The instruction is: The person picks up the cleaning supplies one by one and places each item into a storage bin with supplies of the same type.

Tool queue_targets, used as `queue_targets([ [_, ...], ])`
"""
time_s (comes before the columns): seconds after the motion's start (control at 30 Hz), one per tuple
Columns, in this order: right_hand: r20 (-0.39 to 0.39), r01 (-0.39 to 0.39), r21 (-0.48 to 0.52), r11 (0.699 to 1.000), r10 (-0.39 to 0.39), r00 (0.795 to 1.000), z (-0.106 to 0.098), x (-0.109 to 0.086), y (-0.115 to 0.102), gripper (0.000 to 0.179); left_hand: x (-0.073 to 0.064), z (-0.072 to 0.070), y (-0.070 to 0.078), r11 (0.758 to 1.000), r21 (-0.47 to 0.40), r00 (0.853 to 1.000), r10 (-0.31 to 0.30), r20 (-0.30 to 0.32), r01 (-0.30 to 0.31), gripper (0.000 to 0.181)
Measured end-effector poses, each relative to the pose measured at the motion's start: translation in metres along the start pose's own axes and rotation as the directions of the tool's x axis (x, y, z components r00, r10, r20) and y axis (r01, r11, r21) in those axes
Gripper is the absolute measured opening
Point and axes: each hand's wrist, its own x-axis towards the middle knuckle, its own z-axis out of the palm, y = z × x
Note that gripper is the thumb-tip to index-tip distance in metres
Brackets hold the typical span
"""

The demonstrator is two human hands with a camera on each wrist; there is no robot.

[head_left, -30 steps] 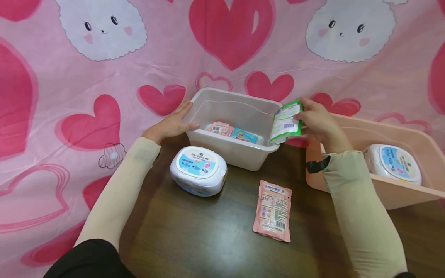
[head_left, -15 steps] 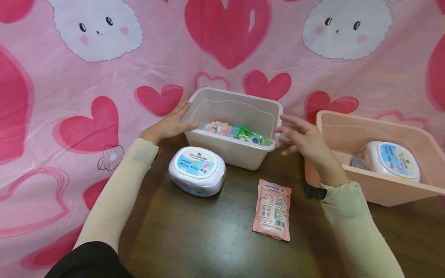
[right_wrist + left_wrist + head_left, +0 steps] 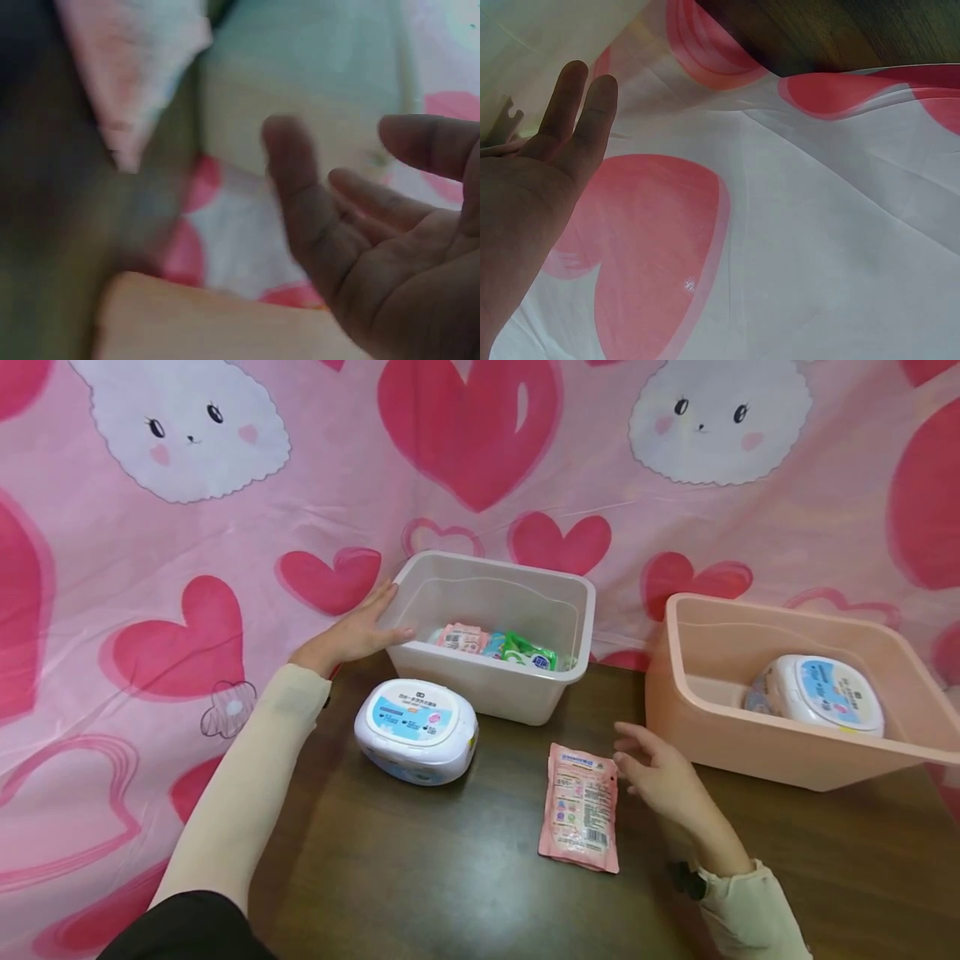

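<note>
My left hand (image 3: 351, 635) rests against the left end of a white plastic bin (image 3: 487, 685), thumb over its front rim and fingers extended. Inside the bin lie a pink packet (image 3: 461, 637), a blue packet (image 3: 494, 645) partly covered, and a green packet (image 3: 528, 652). On the table, a pink pouch (image 3: 580, 808) lies flat with its printed side up. Just right of the pouch's upper corner hovers my right hand (image 3: 663, 777), fingers spread and holding nothing; the right wrist view shows the hand (image 3: 405, 247) blurred, with the pouch (image 3: 135, 67) beyond.
A white tub with a blue label (image 3: 416, 731) stands in front of the white bin. To the right, a peach bin (image 3: 757, 739) holds a similar white tub (image 3: 828, 693) and something clear beside it. A pink heart-print cloth (image 3: 465, 460) hangs behind the dark table (image 3: 420, 868).
The green packet left my right hand and now lies in the white bin. My right hand then came down and toward me, to the pink pouch's side. My left hand stays at the bin.
</note>
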Motion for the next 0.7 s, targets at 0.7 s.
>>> queue_targets([
  [0.7,-0.019,-0.311,0.299,0.902,0.332,0.943,0.036,-0.012,0.050,0.062,-0.003,0.002,0.001,0.999,-0.030,0.999,-0.035,-0.009,0.035,0.105],
])
